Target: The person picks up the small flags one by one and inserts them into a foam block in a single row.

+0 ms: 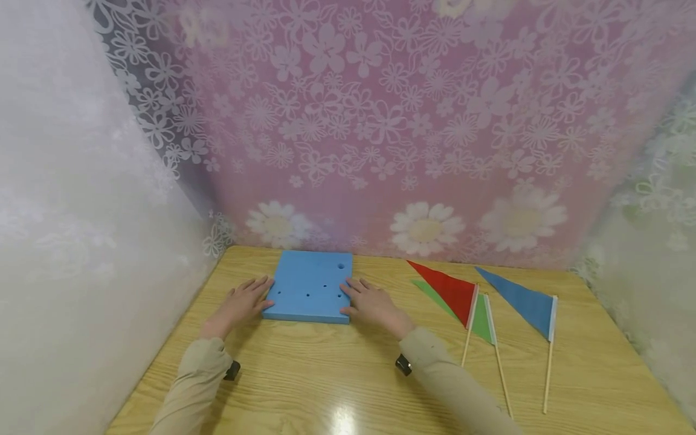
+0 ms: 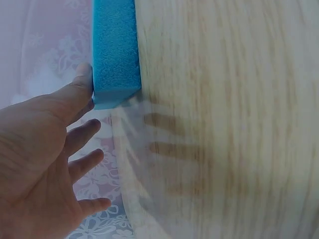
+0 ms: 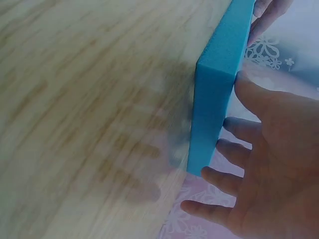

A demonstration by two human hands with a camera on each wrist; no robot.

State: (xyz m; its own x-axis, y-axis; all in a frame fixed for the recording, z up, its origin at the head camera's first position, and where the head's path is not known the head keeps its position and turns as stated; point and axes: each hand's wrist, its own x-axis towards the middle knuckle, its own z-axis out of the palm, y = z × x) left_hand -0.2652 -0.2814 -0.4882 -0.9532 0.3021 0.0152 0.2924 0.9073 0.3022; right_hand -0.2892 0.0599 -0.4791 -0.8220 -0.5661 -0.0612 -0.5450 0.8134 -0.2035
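Note:
A flat blue foam block with several small holes in its top lies near the table's back edge in the head view. My left hand is at its left side, thumb touching the near left corner. On the opposite side, my right hand rests its thumb and fingertips along the right edge. Both hands have spread, fairly straight fingers. In the left wrist view, the thumb touches the foam block while the other fingers extend beside it. The right wrist view shows the thumb and some fingers against the foam block.
To the right lie a red pennant flag, a green one partly under it, and a blue one, all on thin wooden sticks. Flowered cloth rises behind the wood-grain table and at both sides.

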